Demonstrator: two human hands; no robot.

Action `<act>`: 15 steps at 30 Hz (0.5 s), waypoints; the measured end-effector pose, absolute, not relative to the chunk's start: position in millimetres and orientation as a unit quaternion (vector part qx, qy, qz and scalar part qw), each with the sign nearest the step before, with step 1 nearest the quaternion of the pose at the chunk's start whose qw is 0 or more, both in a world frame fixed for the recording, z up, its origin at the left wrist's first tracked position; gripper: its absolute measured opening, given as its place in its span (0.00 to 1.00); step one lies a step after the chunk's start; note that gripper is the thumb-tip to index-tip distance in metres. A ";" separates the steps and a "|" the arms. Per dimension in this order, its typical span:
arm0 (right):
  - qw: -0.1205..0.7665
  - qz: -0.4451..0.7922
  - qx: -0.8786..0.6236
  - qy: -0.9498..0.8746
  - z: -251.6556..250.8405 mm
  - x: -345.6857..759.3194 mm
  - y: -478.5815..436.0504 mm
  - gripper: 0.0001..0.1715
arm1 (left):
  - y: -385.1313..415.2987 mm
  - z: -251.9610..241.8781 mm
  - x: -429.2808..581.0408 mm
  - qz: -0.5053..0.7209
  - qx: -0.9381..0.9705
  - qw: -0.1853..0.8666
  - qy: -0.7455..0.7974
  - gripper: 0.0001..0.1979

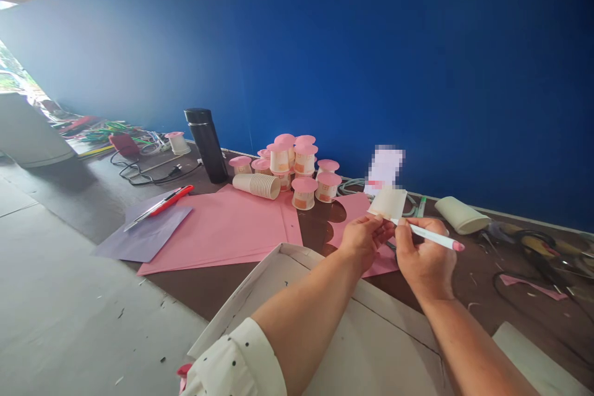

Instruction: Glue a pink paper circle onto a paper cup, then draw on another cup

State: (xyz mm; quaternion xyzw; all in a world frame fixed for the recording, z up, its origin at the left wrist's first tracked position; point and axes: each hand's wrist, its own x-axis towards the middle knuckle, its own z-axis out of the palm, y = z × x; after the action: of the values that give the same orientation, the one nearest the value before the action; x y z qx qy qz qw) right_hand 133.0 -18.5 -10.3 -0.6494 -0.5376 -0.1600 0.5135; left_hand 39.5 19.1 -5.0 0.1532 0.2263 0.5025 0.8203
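My left hand [364,238] is closed on a small cream paper cup [390,203], which has a faint orange patch near its lower edge. A white marker [434,235] with a pink end is gripped in my right hand [427,260]. The marker's tip points left at the cup's lower edge; my fingers partly hide whether it touches. Left of my hands, several upturned paper cups [305,195] with pink disc tops and orange drawings stand grouped and stacked. A nested stack of plain paper cups [257,186] lies on its side beside them.
Pink paper sheets [223,229], a purple sheet [153,238] and a red utility knife [162,204] lie left. A black bottle [207,145] stands behind. A white board [371,334] is under my forearms. Cables [533,241] and a tilted cup [461,215] lie right, before a blue wall [371,62].
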 end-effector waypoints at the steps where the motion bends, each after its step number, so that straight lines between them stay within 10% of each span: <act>1: 0.527 -0.153 -0.642 -0.535 -10.3 132.5 -18.6 0.13 | 19.5 -5.7 39.1 0.500 0.148 0.824 0.222 0.08; 15: 0.627 0.065 -0.685 -0.367 -24.7 154.4 -4.5 0.26 | 19.0 -0.4 33.1 0.492 0.088 0.843 0.199 0.03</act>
State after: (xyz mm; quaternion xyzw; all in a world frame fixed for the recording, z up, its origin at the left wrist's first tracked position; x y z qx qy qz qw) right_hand 154.4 -4.5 -24.7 -0.6847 -0.3667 0.0648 0.6265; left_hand 33.1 19.0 -0.4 0.0881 0.1987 0.4916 0.8433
